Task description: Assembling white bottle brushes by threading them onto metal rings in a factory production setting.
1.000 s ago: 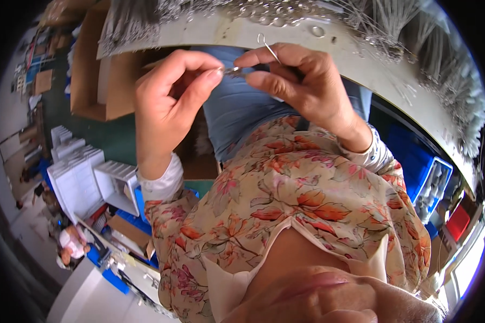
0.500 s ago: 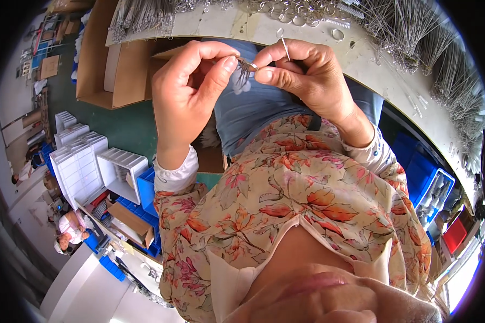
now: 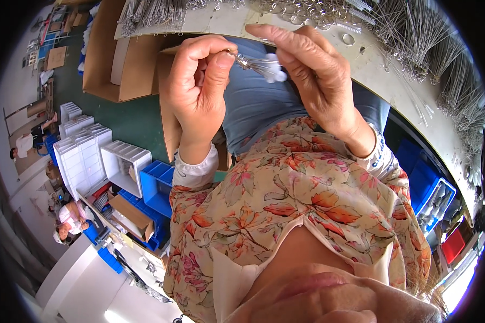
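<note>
Raised above my lap, my left hand [image 3: 199,81] pinches the looped end of a small bundle of thin wire brushes [image 3: 250,64] between thumb and forefinger. The bundle points right and ends in white, fluffy-looking tips [image 3: 275,69]. My right hand [image 3: 320,78] is open beside those tips, its forefinger stretched to the left and the other fingers partly bent. Whether it touches the tips I cannot tell. Beyond both hands, the pale worktable [image 3: 221,22] carries a pile of metal split rings [image 3: 302,12] and one loose ring [image 3: 348,39].
Heaps of looped wire stems [image 3: 415,43] cover the table's right side; another bunch [image 3: 151,16] lies far left. Cardboard boxes [image 3: 140,70] stand left of my legs, with white crates [image 3: 126,161] and blue crates [image 3: 159,185] nearer. A blue bin [image 3: 431,199] sits at right. Two people are in the left background.
My right hand has let go of the bundle's ring end and opened, its forefinger now extended. The bundle has swung from hanging down to pointing right, still in my left hand.
</note>
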A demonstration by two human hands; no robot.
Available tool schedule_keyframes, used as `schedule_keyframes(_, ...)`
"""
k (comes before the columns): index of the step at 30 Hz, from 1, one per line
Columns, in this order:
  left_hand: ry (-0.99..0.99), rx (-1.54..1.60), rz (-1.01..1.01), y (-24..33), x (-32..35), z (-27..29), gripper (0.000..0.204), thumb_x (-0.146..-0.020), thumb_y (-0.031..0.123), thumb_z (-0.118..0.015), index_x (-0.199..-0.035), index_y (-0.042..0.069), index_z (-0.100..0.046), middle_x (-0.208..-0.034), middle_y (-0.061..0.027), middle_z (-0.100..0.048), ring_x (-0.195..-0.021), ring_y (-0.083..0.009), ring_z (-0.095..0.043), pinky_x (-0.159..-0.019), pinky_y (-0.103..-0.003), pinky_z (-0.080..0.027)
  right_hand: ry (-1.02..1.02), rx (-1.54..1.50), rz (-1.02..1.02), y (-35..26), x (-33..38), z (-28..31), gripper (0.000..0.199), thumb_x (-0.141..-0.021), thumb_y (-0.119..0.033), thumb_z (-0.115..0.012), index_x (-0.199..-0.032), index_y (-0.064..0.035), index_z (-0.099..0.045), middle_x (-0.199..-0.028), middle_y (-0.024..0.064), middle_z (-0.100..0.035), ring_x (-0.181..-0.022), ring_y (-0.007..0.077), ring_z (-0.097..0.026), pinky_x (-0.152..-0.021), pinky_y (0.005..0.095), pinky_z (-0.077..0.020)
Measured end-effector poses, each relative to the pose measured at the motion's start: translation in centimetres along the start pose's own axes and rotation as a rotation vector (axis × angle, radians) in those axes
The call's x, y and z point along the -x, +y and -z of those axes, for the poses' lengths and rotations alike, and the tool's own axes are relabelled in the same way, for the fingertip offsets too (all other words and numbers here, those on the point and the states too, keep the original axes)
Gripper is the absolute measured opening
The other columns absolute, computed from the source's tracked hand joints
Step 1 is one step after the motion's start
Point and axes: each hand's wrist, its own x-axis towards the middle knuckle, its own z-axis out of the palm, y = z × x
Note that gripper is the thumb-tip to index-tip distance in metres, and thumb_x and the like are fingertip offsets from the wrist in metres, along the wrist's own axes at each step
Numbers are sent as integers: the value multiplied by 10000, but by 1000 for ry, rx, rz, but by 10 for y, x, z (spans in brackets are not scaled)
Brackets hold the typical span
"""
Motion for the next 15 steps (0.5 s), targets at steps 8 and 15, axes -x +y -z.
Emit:
schedule_keyframes(8, 112, -33, 7, -3, 3, -5, 129, -898, 62, -556, -986, -33, -556, -785, -61, -582, -523, -28, -383, -431, -162, -298, 60, 90, 139, 1, 5, -12, 356, -773, 108, -606, -1089, -50, -658, -866, 37, -557, -765, 128, -540, -672, 214, -449)
schedule_keyframes(15, 216, -28, 11, -4, 6, -17, 123, -899, 61, -555, -981, -31, -559, -733, -33, -563, -516, -25, -387, -423, -160, -282, 80, 11, 58, 8, 12, -21, 464, -690, 122, -642, -1072, -137, -681, -825, 48, -547, -731, 168, -552, -636, 254, -470)
